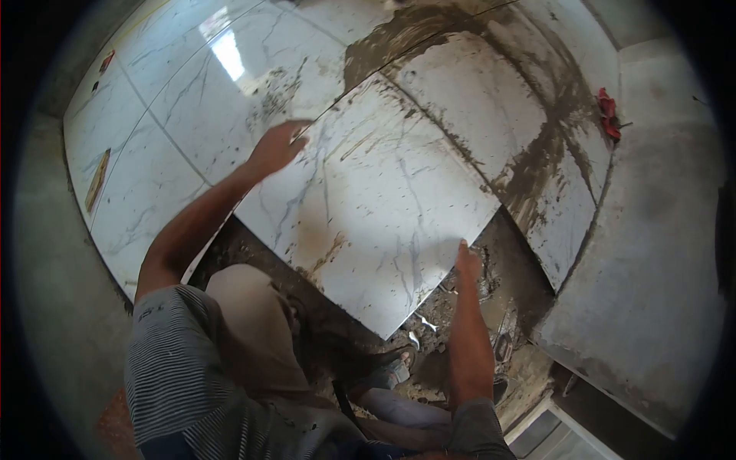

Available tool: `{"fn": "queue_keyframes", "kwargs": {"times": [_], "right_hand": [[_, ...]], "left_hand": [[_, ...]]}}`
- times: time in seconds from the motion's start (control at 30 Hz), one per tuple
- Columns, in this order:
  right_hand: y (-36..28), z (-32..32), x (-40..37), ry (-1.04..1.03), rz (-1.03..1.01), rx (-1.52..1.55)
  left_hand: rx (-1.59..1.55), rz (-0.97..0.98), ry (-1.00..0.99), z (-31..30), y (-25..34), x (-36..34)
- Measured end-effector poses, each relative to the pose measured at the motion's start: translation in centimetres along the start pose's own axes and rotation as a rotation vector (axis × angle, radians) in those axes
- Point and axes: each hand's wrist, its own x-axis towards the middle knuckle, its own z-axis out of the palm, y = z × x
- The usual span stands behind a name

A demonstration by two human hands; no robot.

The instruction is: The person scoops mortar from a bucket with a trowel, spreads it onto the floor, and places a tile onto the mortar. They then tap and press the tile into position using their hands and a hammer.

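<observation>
A large white marble-patterned floor tile [368, 207] lies in front of me, smeared with mud and set at an angle to my body. My left hand [280, 148] is at its upper left edge, by the seam with the neighbouring tile, with thumb and fingers apart. At the lower right edge, my right hand [468, 263] grips the tile, one digit showing at the rim. Its other fingers are partly hidden. Beneath the tile's near corner shows dark, rough mortar bed [337, 307].
Other marble-look tiles [180, 123] spread to the left and back. Wet grey cement [537, 169] streaks the tiles at right. A red crumpled item [607, 115] lies beside the grey wall [652, 215]. A wood scrap [98, 180] rests at left. White scraps [415, 340] lie near my feet.
</observation>
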Motion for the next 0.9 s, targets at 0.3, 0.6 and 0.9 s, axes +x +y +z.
{"fn": "queue_keyframes", "kwargs": {"times": [0.3,0.6,0.9], "right_hand": [[-0.8,-1.6,-0.6,0.014,-0.238,-0.189],[2.2,0.6,1.5,-0.038,-0.158,0.018],[2.7,1.2,1.6,0.031,-0.289,0.249]], "left_hand": [[-0.162,-0.734,0.302,3.9,-1.3,-22.7],[-0.133,-0.83,0.367,5.8,-0.8,-21.5],[-0.145,-0.855,0.372,6.4,-1.1,-21.2]]}}
